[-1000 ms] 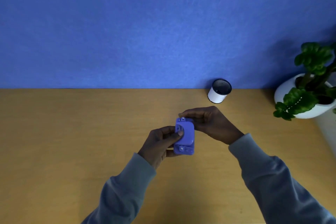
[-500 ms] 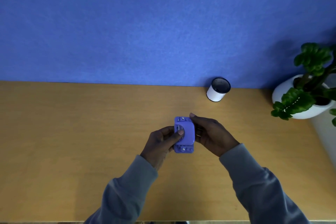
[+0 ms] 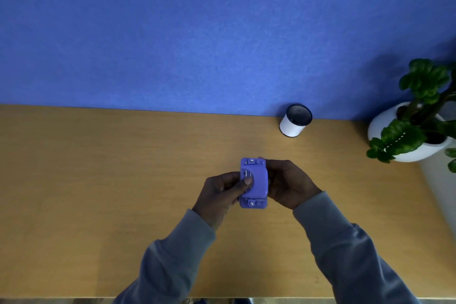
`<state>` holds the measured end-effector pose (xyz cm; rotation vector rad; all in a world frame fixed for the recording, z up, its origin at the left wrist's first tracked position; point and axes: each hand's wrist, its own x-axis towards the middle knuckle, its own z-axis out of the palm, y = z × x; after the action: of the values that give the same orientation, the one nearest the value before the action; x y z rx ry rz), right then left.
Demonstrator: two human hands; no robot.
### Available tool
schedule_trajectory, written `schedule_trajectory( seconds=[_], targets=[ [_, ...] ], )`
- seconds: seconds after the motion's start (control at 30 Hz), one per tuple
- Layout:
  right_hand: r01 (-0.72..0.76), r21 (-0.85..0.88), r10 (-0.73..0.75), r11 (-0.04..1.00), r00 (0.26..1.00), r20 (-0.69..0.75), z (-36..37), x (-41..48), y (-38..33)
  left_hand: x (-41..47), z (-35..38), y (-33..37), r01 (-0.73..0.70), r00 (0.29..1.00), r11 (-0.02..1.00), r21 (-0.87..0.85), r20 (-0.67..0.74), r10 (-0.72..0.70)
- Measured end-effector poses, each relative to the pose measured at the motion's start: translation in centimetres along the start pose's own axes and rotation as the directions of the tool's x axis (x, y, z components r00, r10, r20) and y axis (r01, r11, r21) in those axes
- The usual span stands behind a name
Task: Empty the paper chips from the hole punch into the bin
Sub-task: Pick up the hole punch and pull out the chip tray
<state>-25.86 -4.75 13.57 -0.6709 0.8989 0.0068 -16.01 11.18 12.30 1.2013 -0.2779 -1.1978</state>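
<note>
- The hole punch: purple, held over the table between both hands.
- The left hand: fingers curled round it, thumb on top.
- The right hand: apparently gripping its right side.
- The bin: well apart, by the wall.

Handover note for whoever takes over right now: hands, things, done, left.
Left hand grips the hole punch, thumb across its face.
Right hand holds its other side.
The punch is over the table, on the near side of the bin, which stands by the back wall.
Done: punch in hand.
Left: carry it to the bin, open it, empty it.
</note>
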Motion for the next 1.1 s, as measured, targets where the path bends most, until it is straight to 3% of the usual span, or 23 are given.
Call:
schedule_trajectory(
  seconds=[0.23, 0.47, 0.67, 0.87, 1.1],
  targets=[
    [-0.002, -0.025, 0.004, 1.000, 0.998, 0.068, 0.0, 0.4, 0.3, 0.0, -0.4, -0.1, 0.006, 1.000, 1.000, 0.001, -0.022, -0.006],
    [-0.027, -0.287, 0.051, 0.957, 0.996, 0.077, 1.3, 0.8, -3.3, 0.2, -0.1, 0.6, 0.028, 1.000, 0.999, 0.025, -0.012, -0.028],
    [-0.146, -0.414, 0.185, 0.899, 0.981, 0.057, 3.0, 1.6, -5.3, 0.4, 0.0, 0.9, 0.016, 1.000, 1.000, 0.018, 0.005, -0.016],
    [-0.220, -0.341, 0.242, 0.914, 0.970, 0.022, 2.8, 2.8, -5.0, 0.5, -0.3, 0.8, -0.047, 0.999, 0.996, 0.078, 0.000, 0.047],
    [-0.241, -0.209, 0.263, 0.948, 0.961, 0.086, 2.3, 3.3, -3.2, 0.6, -0.8, 1.0, -0.087, 0.996, 0.991, 0.099, 0.021, 0.085]
  ],
)
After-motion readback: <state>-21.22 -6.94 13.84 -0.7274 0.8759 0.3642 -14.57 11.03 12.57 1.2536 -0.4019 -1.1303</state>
